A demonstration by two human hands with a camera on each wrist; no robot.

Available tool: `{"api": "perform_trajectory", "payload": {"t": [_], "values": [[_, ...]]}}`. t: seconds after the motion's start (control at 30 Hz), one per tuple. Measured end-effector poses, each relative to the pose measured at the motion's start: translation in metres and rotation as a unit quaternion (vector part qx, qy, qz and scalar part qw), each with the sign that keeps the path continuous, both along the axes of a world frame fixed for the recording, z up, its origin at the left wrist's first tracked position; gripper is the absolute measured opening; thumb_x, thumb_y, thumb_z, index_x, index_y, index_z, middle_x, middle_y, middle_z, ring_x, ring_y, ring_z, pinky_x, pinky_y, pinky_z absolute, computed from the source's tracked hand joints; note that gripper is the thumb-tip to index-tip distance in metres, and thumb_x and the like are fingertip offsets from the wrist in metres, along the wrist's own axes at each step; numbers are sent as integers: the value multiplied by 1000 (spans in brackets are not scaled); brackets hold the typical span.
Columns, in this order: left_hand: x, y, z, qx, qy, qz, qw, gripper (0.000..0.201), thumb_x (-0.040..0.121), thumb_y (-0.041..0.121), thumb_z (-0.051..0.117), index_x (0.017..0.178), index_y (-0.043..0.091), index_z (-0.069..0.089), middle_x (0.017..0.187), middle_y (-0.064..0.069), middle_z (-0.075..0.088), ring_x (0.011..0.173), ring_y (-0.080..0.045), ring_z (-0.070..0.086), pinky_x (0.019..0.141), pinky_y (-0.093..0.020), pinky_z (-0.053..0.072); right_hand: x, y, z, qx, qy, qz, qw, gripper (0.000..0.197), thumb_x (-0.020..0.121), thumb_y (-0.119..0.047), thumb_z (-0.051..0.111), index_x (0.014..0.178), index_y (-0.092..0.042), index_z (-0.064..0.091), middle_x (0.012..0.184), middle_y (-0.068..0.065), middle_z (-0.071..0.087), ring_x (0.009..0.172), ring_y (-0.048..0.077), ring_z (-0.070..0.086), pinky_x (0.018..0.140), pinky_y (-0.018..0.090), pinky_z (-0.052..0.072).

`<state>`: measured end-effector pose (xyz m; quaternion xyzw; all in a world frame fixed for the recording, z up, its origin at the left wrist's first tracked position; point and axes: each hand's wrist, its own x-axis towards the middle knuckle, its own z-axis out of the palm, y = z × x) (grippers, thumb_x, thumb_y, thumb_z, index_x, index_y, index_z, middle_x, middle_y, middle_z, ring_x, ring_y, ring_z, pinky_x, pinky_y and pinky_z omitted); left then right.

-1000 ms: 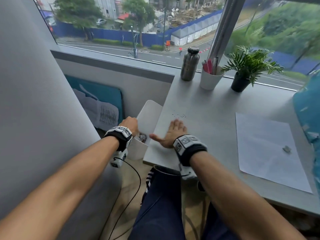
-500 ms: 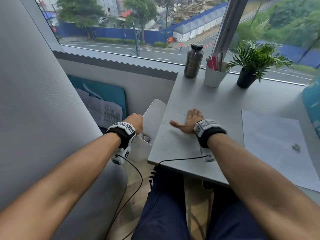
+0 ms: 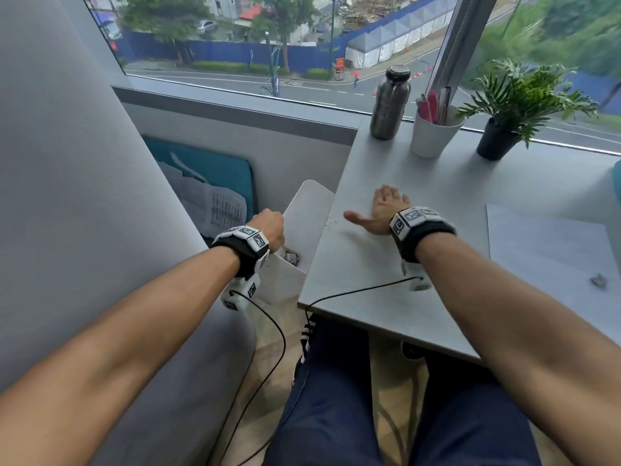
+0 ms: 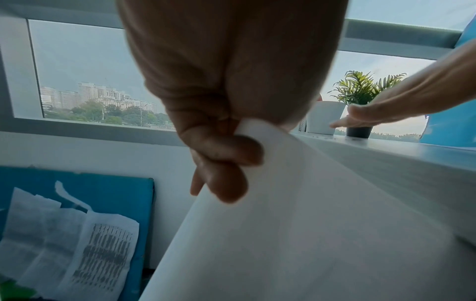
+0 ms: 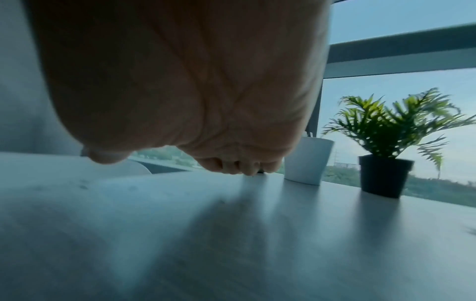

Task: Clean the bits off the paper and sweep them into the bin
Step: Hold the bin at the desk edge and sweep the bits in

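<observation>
Our left hand [image 3: 268,227] pinches the bin's [image 3: 285,277] white lid [image 4: 296,224]; our right hand [image 3: 383,210] lies flat, fingers spread, on the desk [image 3: 386,307], bits [image 3: 331,223] just left of its thumb, paper [image 3: 551,250] well to its right.

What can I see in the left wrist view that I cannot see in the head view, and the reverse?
Only the left wrist view shows the left hand's fingers pinching the white bin's rim; in the head view the left hand hides that hold.

Only the head view shows the paper with a small grey piece on it, the metal bottle, and the dark bits at the desk edge beside the bin.

Both show the open right hand on the desk, the white cup and the potted plant.
</observation>
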<state>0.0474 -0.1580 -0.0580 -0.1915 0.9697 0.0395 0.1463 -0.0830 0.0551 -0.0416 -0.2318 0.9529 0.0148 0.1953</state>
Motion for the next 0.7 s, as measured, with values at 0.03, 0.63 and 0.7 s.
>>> {"api": "perform_trajectory", "payload": {"t": [0.03,0.63,0.7], "values": [[-2,1,-2,2,1,-3,1000,26,88,4,48,106,-7,63,113,-27,64,102,-43,63,82,-40,52,2,0,-2,9,-11,-3,1000,124,72,-91,25,154,-3,-4,163,14,-10,151,28,-7,122,46,0],[-2,7,-5,10,9,-14,1000,24,89,6,47,102,-6,63,110,-27,63,99,-44,62,80,-41,52,25,40,-8,27,-24,-31,999,138,61,-98,28,152,-3,-11,161,15,-16,150,31,-10,123,42,-3],[-1,8,-5,1,6,-15,1000,25,89,5,46,103,-6,63,111,-27,63,100,-43,62,81,-40,52,56,5,-11,-3,-36,37,999,145,53,-102,27,152,-3,-13,160,15,-19,149,32,-14,122,43,-5]]}}
